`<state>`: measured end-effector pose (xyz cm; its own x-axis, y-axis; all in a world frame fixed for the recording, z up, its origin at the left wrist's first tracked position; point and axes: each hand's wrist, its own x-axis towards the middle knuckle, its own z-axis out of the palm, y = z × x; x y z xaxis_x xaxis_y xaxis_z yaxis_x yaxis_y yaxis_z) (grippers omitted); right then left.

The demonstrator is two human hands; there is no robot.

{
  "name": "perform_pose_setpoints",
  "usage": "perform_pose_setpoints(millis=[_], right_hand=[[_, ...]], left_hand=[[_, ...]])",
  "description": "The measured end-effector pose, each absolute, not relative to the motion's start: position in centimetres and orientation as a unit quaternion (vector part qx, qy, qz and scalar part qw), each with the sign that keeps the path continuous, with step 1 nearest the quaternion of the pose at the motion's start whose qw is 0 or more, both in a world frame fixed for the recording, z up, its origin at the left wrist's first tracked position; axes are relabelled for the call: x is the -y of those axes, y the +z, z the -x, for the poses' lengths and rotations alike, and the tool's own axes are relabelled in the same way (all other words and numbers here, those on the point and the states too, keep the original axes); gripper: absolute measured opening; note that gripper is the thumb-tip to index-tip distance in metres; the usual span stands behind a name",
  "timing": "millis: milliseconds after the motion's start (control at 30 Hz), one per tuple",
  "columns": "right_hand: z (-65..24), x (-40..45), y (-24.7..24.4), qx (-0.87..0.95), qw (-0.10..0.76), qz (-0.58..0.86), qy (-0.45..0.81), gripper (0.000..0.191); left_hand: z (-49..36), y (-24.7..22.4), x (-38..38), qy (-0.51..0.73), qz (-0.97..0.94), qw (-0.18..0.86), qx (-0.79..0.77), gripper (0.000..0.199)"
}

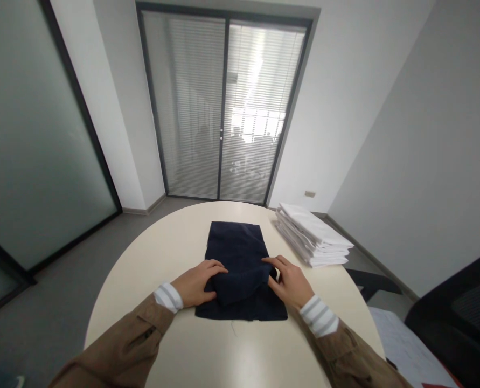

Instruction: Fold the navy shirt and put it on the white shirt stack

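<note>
A dark navy cloth point(240, 242) lies flat and roughly rectangular on the table in front of me, with a raised fold across its nearer half. My left hand point(199, 283) grips the left end of that fold, fingers on top and thumb on the near side. At the opposite end, my right hand point(289, 281) has the fold between thumb and fingers, with a small gap showing under the lifted fabric. A loose thread trails from the cloth's near edge. The undersides of the fingertips are partly hidden by the fabric.
The round cream table point(151, 258) carries a stack of folded white cloths point(314, 234) at its back right. A black chair point(461, 312) stands to the right, beside a white sheet point(401, 342) with printing. Behind the table is a glass door with blinds point(199, 108).
</note>
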<state>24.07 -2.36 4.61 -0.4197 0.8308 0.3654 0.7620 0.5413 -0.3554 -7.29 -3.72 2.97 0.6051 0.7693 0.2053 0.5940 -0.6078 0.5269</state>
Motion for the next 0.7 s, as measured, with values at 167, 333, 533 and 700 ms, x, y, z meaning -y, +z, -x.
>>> perform_pose_setpoints(millis=[167, 333, 533, 700], right_hand=[[-23.6, 2.0, 3.6, 0.849, 0.292, 0.411, 0.161, 0.047], [-24.0, 0.8, 2.0, 0.837, 0.308, 0.414, 0.180, 0.053], [-24.0, 0.5, 1.3, 0.762, 0.397, 0.473, 0.196, 0.046], [-23.6, 0.9, 2.2, 0.715, 0.382, 0.547, 0.208, 0.049]], left_hand=[[7.1, 1.9, 3.3, 0.201, -0.867, 0.202, -0.409, 0.065], [6.6, 1.3, 2.7, 0.242, -0.848, 0.149, -0.448, 0.065], [5.7, 3.1, 4.0, 0.257, -0.751, 0.040, -0.606, 0.054], [5.6, 3.9, 4.6, 0.207, -0.702, 0.082, -0.677, 0.062]])
